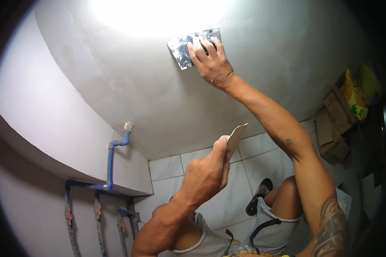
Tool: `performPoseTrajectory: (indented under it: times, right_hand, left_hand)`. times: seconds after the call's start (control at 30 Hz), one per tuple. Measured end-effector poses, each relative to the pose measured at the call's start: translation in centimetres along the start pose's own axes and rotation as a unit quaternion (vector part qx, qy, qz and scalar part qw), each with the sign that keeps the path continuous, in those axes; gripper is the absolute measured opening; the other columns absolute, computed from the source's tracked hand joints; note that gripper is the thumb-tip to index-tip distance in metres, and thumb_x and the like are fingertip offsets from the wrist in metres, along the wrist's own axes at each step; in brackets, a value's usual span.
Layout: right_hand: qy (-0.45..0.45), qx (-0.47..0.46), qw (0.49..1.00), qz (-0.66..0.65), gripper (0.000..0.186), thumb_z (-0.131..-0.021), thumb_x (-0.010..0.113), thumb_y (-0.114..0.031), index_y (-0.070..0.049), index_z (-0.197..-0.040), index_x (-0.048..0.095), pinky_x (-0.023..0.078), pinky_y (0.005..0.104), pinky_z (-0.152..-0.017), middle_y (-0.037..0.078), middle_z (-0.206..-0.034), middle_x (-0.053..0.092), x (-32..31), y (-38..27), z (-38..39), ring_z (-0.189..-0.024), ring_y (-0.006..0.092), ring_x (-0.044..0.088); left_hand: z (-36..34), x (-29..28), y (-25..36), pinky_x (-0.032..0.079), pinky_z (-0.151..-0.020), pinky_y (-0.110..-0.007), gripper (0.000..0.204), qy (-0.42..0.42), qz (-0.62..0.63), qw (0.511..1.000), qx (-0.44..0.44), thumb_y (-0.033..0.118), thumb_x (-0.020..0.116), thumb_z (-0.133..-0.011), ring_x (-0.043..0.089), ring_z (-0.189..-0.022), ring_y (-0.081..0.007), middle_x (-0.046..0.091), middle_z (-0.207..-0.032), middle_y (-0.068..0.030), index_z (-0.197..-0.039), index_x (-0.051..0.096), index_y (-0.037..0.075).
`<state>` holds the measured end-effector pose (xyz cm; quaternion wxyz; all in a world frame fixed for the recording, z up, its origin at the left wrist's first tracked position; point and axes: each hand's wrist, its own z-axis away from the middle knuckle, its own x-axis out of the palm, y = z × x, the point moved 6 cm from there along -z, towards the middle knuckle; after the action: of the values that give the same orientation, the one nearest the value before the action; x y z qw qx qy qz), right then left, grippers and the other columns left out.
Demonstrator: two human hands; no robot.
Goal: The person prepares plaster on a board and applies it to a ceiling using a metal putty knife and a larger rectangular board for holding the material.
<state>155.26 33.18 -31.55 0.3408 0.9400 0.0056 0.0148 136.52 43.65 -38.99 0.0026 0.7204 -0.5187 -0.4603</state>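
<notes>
My right hand (215, 67) reaches up and presses a wide putty scraper (181, 52) to the grey plastered wall (137, 85). Its fingers are spread over the smeared metal blade, and the handle is hidden under the palm. Lower down, my left hand (201, 175) is closed around a thin flat plate (236, 138) held on edge, away from the wall. The plate is pale and looks coated; its exact kind does not show.
Blue water pipes (110, 167) with red-handled valves run along the white ledge (43, 90) at left. Cardboard boxes (330, 128) and a yellow-green bag (354, 96) stand at right. White marbled tiles (227, 199) cover the floor under my legs. Bright light washes the wall's top.
</notes>
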Motion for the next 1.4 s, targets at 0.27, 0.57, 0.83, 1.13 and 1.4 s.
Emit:
performPoseTrajectory:
  times: [0.27,0.57,0.83,1.13,1.4]
  right_hand:
    - [-0.116,-0.005,0.987,-0.115,0.041,-0.088,0.055,-0.015,0.002,-0.125,0.059,0.044,0.0507,-0.098,0.017,-0.115,0.059,-2.3,-2.6,4.1,-0.114,0.0307,0.056]
    - [-0.026,0.06,0.997,0.036,0.015,-0.082,0.057,-0.005,-0.001,-0.096,0.062,0.047,0.04,-0.069,0.011,-0.085,0.055,-2.0,9.8,-6.9,-0.082,0.0259,0.056]
    - [-0.049,0.036,0.998,-0.014,0.033,-0.083,0.058,-0.011,0.0,-0.114,0.062,0.045,0.0443,-0.085,0.012,-0.101,0.057,-0.1,4.1,-2.4,-0.097,0.027,0.054]
    - [-0.142,0.008,0.984,-0.111,0.041,-0.088,0.055,-0.014,0.001,-0.126,0.058,0.042,0.0521,-0.096,0.018,-0.115,0.058,-2.1,-4.3,6.1,-0.109,0.0311,0.056]
    - [-0.038,0.144,0.987,-0.063,0.04,-0.087,0.053,-0.005,0.007,-0.125,0.055,0.05,0.046,-0.085,0.021,-0.106,0.059,-3.4,6.0,0.2,-0.098,0.0341,0.058]
  left_hand:
    - [0.2,-0.4,-1.0,0.053,-0.054,-0.043,0.043,0.016,-0.004,1.0,-0.009,0.003,0.058,-0.093,0.066,-0.061,-0.0372,0.067,-0.077,-0.0177,-0.131,0.039,0.006]
    - [-0.2,-0.1,-0.7,0.048,-0.045,-0.04,0.036,0.048,0.001,0.999,0.024,0.006,0.058,-0.094,0.062,-0.052,-0.031,0.066,-0.072,-0.0133,-0.127,0.044,0.0]
    - [0.1,-0.8,-0.9,0.053,-0.057,-0.045,0.039,0.019,0.029,0.999,-0.037,0.004,0.055,-0.095,0.066,-0.063,-0.0395,0.067,-0.075,-0.0191,-0.131,0.041,0.004]
    - [0.2,-1.3,-0.9,0.049,-0.047,-0.041,0.037,0.075,0.02,0.997,0.028,0.004,0.057,-0.094,0.063,-0.053,-0.0329,0.066,-0.071,-0.015,-0.127,0.042,0.0]
    - [0.4,-1.7,-0.7,0.048,-0.046,-0.04,0.034,0.068,0.031,0.997,0.009,0.004,0.056,-0.095,0.062,-0.051,-0.0312,0.065,-0.069,-0.0132,-0.126,0.043,0.0]
